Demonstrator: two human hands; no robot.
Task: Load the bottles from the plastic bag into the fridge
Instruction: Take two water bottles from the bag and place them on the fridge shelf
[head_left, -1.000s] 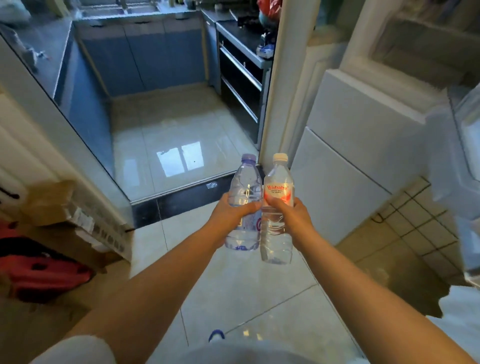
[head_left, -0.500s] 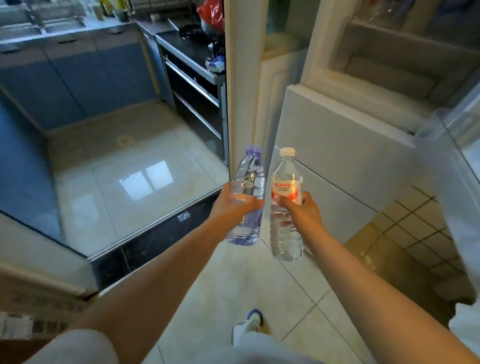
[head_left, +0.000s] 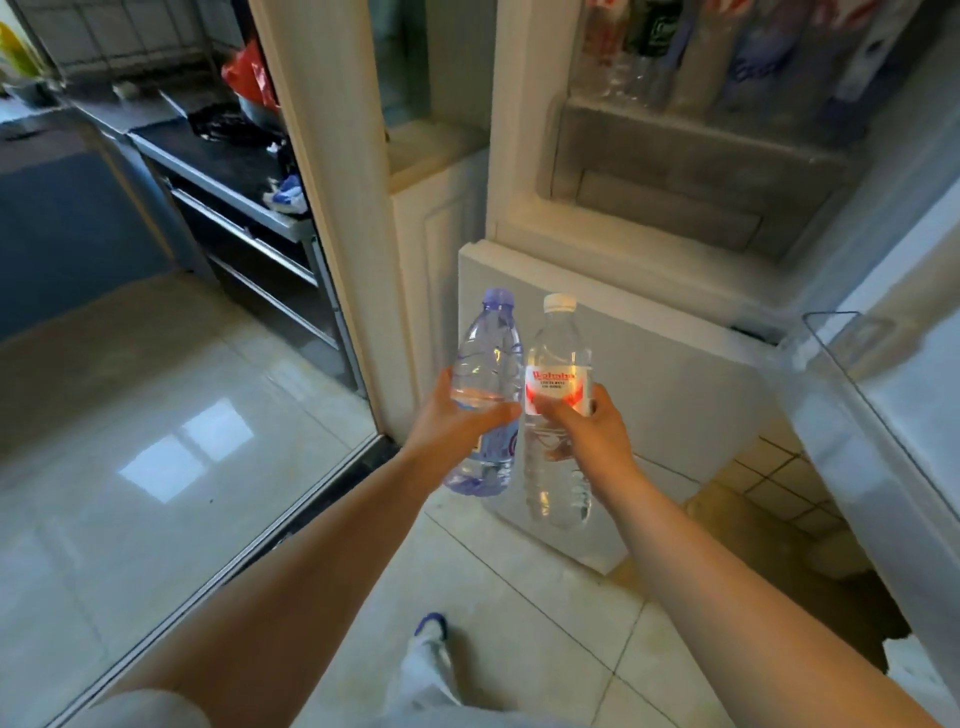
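Two clear plastic water bottles are held upright side by side in front of the open fridge (head_left: 675, 218), touching or nearly so at their shoulders. The purple-capped bottle (head_left: 485, 364) sits in the left hand (head_left: 457, 421), whose fingers and thumb wrap its waist; the white-capped bottle (head_left: 558, 358) is gripped by the right hand (head_left: 589, 431) just at the lower edge of its red label. Both look full or close to it, so each should feel fairly heavy for its size, with thin walls that give under a hard squeeze and a smooth skin that could slip if wet; a grip around the middle, as now, seems the safest hold, leaving the base free to be set down. The red label bears white lettering too blurred to read with certainty, and the purple bottle's print is hidden by the hand. Beyond them the fridge's upper compartment stands open, other bottles (head_left: 727, 52) lined up on a shelf at the top, and the door (head_left: 883, 415) swung out to the right. The plastic bag is not in view.
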